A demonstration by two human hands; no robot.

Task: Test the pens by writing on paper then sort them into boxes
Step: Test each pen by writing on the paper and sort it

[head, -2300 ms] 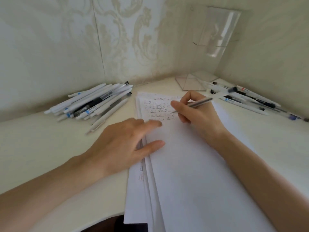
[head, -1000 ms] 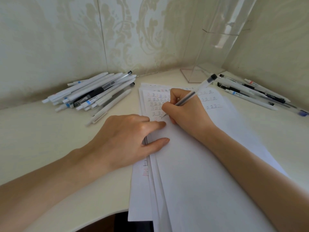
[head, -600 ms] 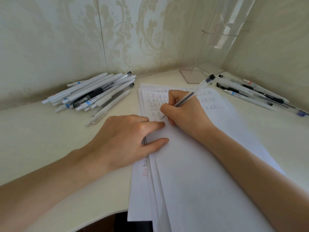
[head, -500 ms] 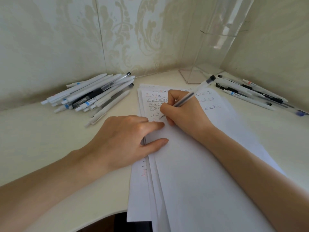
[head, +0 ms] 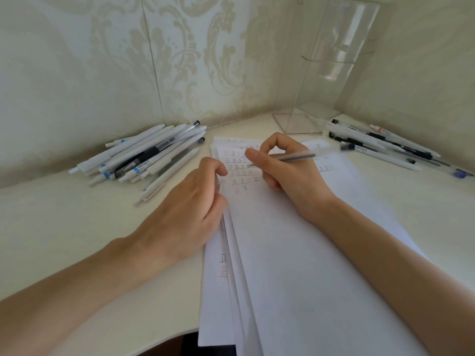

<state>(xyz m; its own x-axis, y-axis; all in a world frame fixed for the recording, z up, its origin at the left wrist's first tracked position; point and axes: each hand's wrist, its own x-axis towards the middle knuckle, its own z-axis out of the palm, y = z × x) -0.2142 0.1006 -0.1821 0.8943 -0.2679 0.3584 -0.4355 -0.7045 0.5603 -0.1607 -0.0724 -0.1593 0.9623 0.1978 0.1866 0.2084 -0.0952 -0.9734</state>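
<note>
Change since the preceding frames: the paper (head: pixel 295 253) stack lies as before on the surface (head: pixel 64 227), with one further part-written mark now showing under the bottom row of characters. The left hand (head: pixel 185 209), earlier spread flat with forefinger and thumb on the sheet, has drawn its fingers in and sits at the stack's left edge. The right hand (head: pixel 290 178) has come off the writing position. The pen (head: pixel 295 158) it holds, previously steep with its tip low on the page, now lies near level, tip pointing left over the upper rows. The box (head: pixel 308 119) in the corner, the left pile (head: pixel 144 155) and the right pens (head: pixel 380 145) are unchanged in place. Obscured: the stack's near end and the box's upper left corner run out of frame. The pen's rear end is motion-blurred. The left fingertips are tucked under the knuckles, out of sight. Whether the pen tip touches the page cannot be told. Pose: left hand knuckles up, thumb side against the paper's edge, grip closed with nothing seen in it. The right hand rests its heel on the top sheet, grip closed on the pen between thumb and forefinger, the remaining fingers curled beneath.
</note>
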